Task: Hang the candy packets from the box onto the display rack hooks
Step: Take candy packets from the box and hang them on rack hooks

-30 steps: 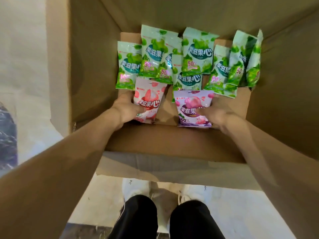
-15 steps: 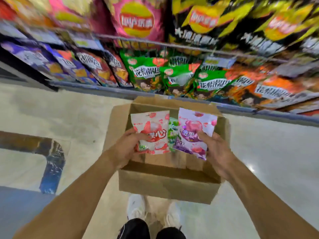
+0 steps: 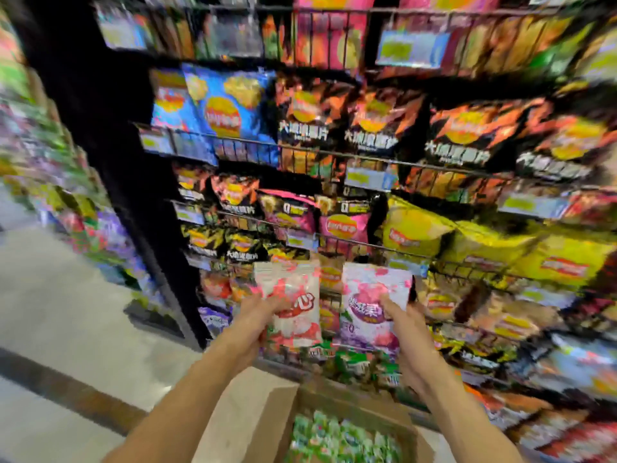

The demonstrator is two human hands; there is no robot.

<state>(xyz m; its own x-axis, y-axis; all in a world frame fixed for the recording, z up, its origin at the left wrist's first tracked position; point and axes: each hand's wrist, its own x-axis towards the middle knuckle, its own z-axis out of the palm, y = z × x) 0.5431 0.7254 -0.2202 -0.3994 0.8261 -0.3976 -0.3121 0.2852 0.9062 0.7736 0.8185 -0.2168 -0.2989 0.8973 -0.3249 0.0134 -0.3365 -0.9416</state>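
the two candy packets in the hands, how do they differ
The red-and-white packet is held by the left hand; the purple-and-pink packet by the right hand. The red-and-white packet shows red fruit art, the purple-and-pink packet a purple band. Both are upright, raised before the shelves, similar in size.

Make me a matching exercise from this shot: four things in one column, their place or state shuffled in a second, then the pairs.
Things:
1. white candy packet with red print
2. white candy packet with purple print
3. green candy packets
4. brown cardboard box

Places or states:
A. lying inside the box
B. held in the left hand
C. open, below both forearms
D. held in the right hand

Pairs: 1-B, 2-D, 3-A, 4-C
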